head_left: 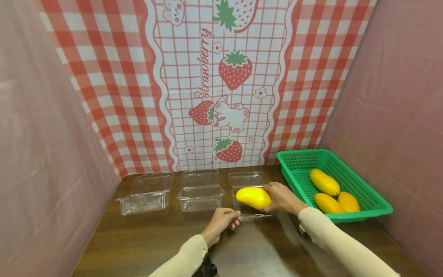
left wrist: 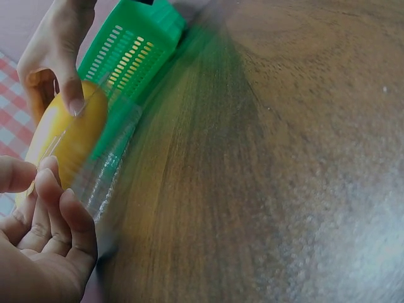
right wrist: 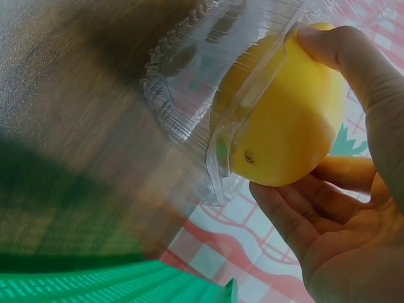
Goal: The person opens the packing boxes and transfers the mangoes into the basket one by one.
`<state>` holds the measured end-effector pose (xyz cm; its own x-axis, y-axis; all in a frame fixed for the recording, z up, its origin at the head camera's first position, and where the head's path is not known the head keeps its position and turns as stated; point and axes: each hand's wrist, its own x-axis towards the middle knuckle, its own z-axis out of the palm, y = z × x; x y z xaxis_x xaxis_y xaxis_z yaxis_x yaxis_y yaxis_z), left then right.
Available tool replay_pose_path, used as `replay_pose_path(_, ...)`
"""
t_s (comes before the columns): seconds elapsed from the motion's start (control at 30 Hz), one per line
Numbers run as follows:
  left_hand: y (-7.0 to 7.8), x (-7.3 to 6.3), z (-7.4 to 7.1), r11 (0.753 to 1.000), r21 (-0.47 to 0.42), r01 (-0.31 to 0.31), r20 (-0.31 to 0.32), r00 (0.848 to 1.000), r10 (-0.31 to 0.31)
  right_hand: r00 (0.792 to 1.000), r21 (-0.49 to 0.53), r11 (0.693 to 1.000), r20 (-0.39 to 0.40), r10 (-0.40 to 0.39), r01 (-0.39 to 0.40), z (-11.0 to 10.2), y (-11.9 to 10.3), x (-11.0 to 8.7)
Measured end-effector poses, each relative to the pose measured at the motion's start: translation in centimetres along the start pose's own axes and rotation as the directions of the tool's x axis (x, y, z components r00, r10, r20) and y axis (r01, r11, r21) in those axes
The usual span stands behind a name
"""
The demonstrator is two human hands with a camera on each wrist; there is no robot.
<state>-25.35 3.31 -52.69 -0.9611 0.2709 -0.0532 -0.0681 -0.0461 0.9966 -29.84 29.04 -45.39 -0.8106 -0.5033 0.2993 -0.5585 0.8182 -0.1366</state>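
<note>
My right hand [head_left: 282, 198] grips a yellow mango [head_left: 253, 197] by one end, thumb on one side and fingers on the other. In the right wrist view the mango [right wrist: 284, 113] is partly inside the open clear plastic container [right wrist: 218, 151], below its rim on one side. At the container's near left corner my left hand [head_left: 223, 222] pinches the rim between thumb and fingertips, as the left wrist view of that hand [left wrist: 47, 233] shows. The container's hinged lid [head_left: 247, 178] lies back toward the patterned cloth.
Two more open clear containers stand to the left, one in the middle [head_left: 201, 203] and one farther left [head_left: 143, 204]. A green basket [head_left: 294, 169] at the right holds three mangoes, one of them at the back [head_left: 324, 182]. Behind the wooden table [head_left: 138, 242] hangs a strawberry-print cloth [head_left: 221, 84].
</note>
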Motion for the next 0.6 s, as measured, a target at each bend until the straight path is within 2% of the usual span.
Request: replay_pose_path(0.6,-0.2,0.1,0.0,1.000,0.007,0.000,-0.005,1.000,0.000,0.999,0.009,1.000,-0.029,0.030,-0.030,-1.5,0.5,-0.1)
